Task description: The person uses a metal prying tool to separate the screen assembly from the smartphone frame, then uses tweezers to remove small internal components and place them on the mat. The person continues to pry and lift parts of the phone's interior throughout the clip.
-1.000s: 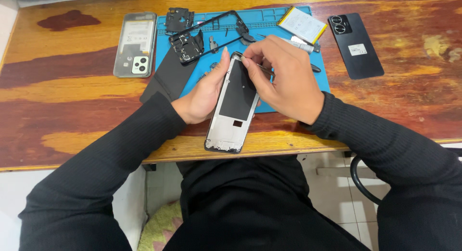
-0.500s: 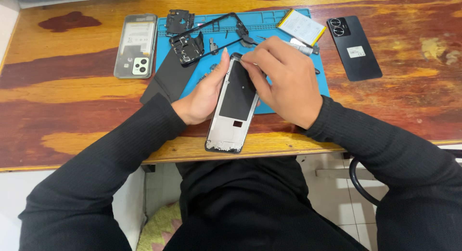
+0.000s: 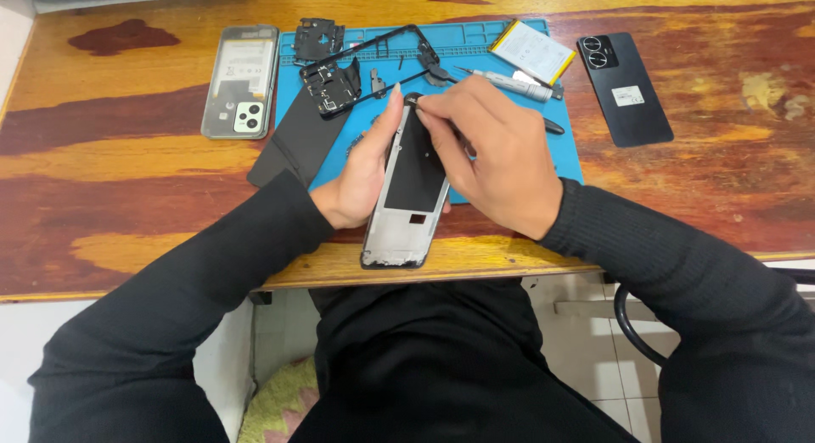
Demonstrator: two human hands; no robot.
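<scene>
Beside the yellow-edged white battery (image 3: 531,52), both hands pinch the phone frame (image 3: 407,188).

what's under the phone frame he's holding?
Under the phone frame: the left hand cups its left edge, above the blue mat and the wooden table's front edge. The right hand covers the upper right, so anything beneath there is hidden.

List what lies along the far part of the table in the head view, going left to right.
Grey phone back cover → black inner frame piece → black rectangular bezel → battery → black phone.
</scene>
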